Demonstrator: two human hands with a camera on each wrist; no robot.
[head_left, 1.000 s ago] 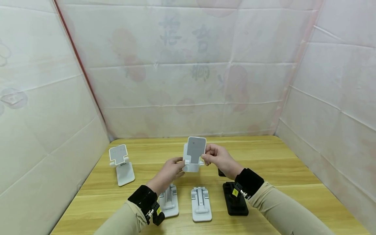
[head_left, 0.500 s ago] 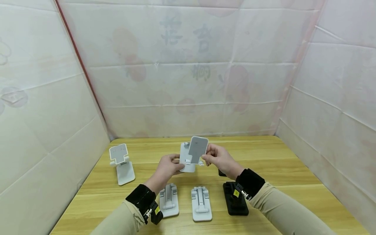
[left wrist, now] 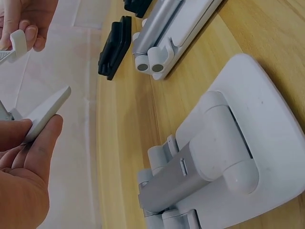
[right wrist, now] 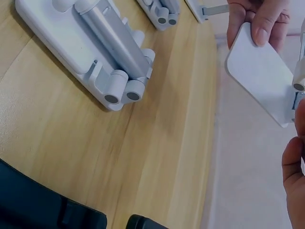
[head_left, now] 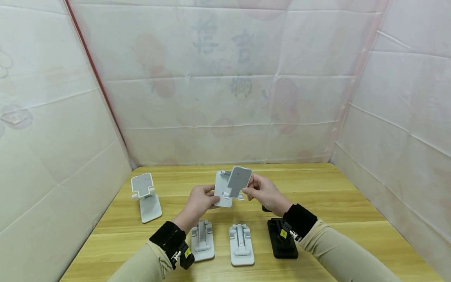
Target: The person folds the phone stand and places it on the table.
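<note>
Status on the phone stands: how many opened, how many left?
Done: one white stand stands unfolded at the table's left. In hand: left hand and right hand hold a second stand, partly opened. Left: two white folded stands and a black one lie flat.

Left hand (right wrist: 257,21) pinches the top corner of a white flat plastic stand base plate (right wrist: 262,76) held above the wooden tabletop (right wrist: 157,157) — thumb on its face. Right hand (right wrist: 295,171) at the frame's rt edge by the hinge; grip unclear. Folded white plastic phone stand (right wrist: 90,40) lies flat, upper left — black stand (right wrist: 38,205) at bottom.
</note>
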